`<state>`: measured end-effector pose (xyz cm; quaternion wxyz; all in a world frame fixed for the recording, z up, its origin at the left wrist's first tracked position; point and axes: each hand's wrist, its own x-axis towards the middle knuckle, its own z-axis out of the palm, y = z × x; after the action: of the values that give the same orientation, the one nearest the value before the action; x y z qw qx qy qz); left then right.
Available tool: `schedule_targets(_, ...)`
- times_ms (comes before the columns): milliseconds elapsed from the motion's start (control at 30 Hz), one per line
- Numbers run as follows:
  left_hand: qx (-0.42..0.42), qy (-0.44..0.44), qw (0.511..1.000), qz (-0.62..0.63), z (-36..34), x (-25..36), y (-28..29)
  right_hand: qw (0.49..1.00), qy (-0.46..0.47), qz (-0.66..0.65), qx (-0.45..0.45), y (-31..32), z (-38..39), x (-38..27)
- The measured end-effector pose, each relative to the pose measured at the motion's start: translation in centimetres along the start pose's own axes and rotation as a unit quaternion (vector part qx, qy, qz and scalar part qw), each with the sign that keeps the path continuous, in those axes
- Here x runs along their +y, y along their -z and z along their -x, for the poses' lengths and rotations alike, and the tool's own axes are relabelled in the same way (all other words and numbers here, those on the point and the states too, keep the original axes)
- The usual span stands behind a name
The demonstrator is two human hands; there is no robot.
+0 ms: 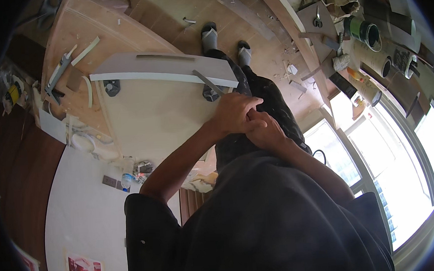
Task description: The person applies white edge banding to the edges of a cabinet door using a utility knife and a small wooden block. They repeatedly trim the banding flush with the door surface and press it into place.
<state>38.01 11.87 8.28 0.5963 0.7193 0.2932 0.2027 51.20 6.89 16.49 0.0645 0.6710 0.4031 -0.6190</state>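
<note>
My left hand is closed at the near end of a long, flat grey tool, which slants toward the white-edged grey board. My right hand is closed just below and right of it, overlapping the left; what its fingers grip is hidden. The board lies over a pale worktop with a dark block under its left part and another dark block under its right part.
A hand tool and loose strips lie on the wooden surface at left. At right are scissors, several cans and bright windows. My feet stand on the littered floor beyond the worktop. A bottle sits lower left.
</note>
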Motion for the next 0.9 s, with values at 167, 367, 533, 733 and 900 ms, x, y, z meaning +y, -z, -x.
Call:
schedule_targets(167, -0.068, 0.043, 0.997, 0.002, -0.2, -0.7, 0.0, 0.999, 0.017, 0.026, 0.020, -0.5, -0.3, 0.5)
schedule_targets(367, -0.056, 0.018, 0.998, -0.010, -0.2, -0.7, 0.1, 0.994, 0.039, 0.096, 0.025, -0.9, -0.6, 1.0)
schedule_targets(533, -0.054, 0.069, 0.996, -0.025, -1.3, -1.4, 0.6, 0.985, 0.077, 0.143, 0.056, -1.3, -2.9, 1.1)
schedule_targets(733, -0.054, 0.059, 0.996, -0.041, -2.3, -1.3, 1.3, 0.967, 0.184, 0.160, 0.071, -1.9, -4.3, 3.7)
schedule_targets(900, -0.057, 0.092, 0.994, -0.028, -1.9, 1.0, 1.0, 0.981, 0.162, 0.081, 0.075, -0.9, -2.1, 2.7)
